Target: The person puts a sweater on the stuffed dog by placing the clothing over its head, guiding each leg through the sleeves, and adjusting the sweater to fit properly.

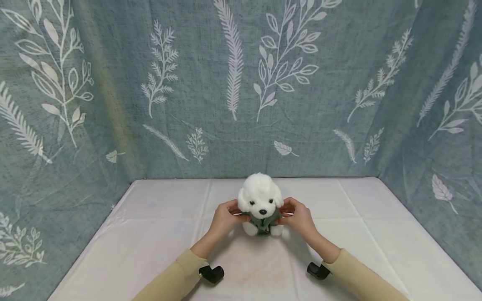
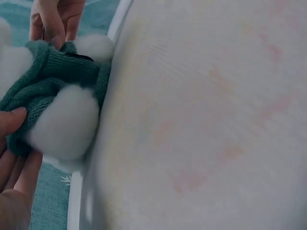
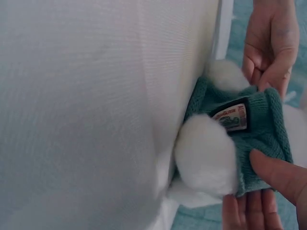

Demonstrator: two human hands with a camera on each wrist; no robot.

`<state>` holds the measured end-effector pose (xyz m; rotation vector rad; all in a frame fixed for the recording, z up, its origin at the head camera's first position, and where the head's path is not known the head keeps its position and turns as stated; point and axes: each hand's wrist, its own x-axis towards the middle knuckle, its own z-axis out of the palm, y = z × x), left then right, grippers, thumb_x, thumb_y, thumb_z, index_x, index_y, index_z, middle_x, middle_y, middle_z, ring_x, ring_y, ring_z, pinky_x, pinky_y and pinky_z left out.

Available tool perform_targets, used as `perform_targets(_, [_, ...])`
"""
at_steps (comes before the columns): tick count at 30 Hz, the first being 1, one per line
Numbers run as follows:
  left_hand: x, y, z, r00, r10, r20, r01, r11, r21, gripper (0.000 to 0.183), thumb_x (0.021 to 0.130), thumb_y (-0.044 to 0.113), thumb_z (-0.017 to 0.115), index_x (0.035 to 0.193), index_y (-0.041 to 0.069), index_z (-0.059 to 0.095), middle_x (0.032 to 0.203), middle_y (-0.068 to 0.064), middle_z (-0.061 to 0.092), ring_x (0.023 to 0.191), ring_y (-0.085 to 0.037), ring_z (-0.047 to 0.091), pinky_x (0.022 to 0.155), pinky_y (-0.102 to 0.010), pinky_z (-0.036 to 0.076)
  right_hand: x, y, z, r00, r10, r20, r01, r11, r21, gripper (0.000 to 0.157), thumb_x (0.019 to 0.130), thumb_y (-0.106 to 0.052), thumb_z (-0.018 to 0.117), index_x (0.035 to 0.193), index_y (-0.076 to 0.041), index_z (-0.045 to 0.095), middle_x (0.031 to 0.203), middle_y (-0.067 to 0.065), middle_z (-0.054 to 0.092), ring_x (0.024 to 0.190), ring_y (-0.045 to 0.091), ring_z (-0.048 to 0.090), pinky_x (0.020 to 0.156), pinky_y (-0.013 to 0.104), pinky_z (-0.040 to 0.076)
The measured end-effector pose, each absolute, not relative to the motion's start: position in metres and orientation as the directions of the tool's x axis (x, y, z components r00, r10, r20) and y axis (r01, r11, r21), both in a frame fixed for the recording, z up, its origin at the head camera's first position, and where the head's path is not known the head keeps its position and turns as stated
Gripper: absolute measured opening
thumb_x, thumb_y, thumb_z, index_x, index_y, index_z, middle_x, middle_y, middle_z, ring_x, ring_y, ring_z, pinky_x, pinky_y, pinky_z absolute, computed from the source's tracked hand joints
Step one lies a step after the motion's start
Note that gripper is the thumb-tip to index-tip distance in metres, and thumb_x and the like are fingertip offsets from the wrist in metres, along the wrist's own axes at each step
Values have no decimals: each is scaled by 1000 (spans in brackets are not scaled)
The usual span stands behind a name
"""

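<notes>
A white plush dog (image 1: 260, 196) in a green knitted sweater (image 2: 72, 72) sits upright on the white-covered table, facing the head camera. My left hand (image 1: 226, 217) grips its side at the sweater, thumb in front and fingers behind. On the opposite side my right hand (image 1: 297, 215) holds the sweater the same way. A dark-edged patch with lettering (image 3: 232, 116) shows on the sweater's front in the right wrist view. The dog's white paws (image 3: 206, 153) rest on the cloth. Its back is hidden from the head view.
The white tablecloth (image 1: 158, 234) has fold lines and faint pinkish stains near the front. Blue-green curtains with white leaf prints (image 1: 241, 142) stand behind the table and along both sides. A black wrist device (image 1: 211, 274) sits at each sleeve cuff.
</notes>
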<state>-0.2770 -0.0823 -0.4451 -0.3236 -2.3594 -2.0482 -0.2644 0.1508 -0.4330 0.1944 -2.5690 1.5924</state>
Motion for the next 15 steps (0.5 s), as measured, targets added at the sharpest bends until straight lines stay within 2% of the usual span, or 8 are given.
perform_targets(4, [-277, -88, -449, -974, 196, 111, 134, 109, 985, 43, 73, 4, 79, 114, 7, 67, 109, -13, 70, 102, -24, 67, 82, -33, 56, -264, 153, -433, -987, -71, 143, -160, 464, -871, 34, 68, 1, 81, 96, -7, 63, 98, 6, 68, 95, 24, 67, 79, 31, 56])
perform_targets(10, [-276, -100, -441, -962, 256, 97, 135, 136, 981, 40, 75, 7, 78, 113, 6, 66, 109, -11, 69, 103, -23, 66, 82, -32, 55, -269, 164, -421, -980, -182, 85, -163, 473, -866, 34, 74, -3, 78, 104, -3, 63, 103, 11, 69, 98, 28, 66, 79, 33, 55])
perform_targets(12, [-274, -103, -434, -967, 211, 144, 183, 181, 966, 35, 77, 5, 76, 112, 5, 67, 107, -11, 70, 100, -23, 66, 79, -30, 55, -273, 168, -416, -975, -214, 52, -146, 453, -879, 31, 79, 0, 72, 108, -1, 62, 104, 13, 68, 99, 30, 65, 80, 36, 55])
perform_targets(15, [-270, -103, -418, -945, 41, 323, 322, 259, 911, 26, 84, 3, 69, 109, 5, 67, 105, -9, 69, 97, -21, 66, 79, -28, 55, -282, 170, -409, -977, -209, 50, -139, 441, -887, 27, 85, 1, 63, 111, 0, 62, 105, 15, 67, 99, 29, 64, 83, 41, 54])
